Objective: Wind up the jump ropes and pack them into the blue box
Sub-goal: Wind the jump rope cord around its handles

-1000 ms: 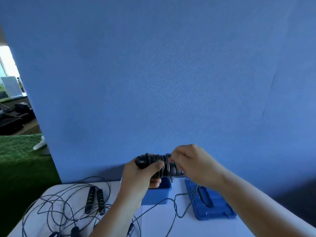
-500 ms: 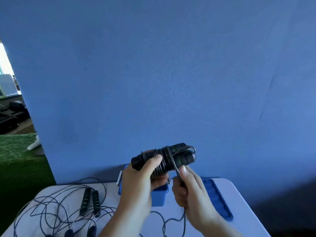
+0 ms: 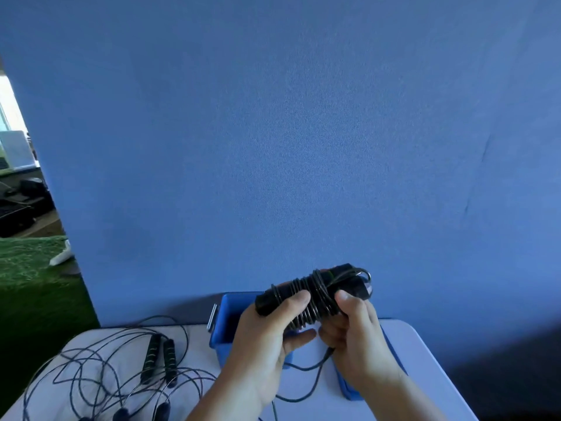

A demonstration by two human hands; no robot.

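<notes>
The left hand (image 3: pixel 267 332) wraps round one end of the wound jump rope (image 3: pixel 315 287) and the right hand (image 3: pixel 358 338) grips the other. They hold it up above the blue box (image 3: pixel 230 299), with a loose tail drooping to the desk (image 3: pixel 200 347). Tangled ropes (image 3: pixel 153 354) lie at the desk's left.

White table (image 3: pixel 425 354): blue box (image 3: pixel 226 332) at back centre, blue lid (image 3: pixel 349 387) right of it, loose jump ropes (image 3: pixel 151 357) tangled across left side, black handles (image 3: pixel 168 360) lying paired
</notes>
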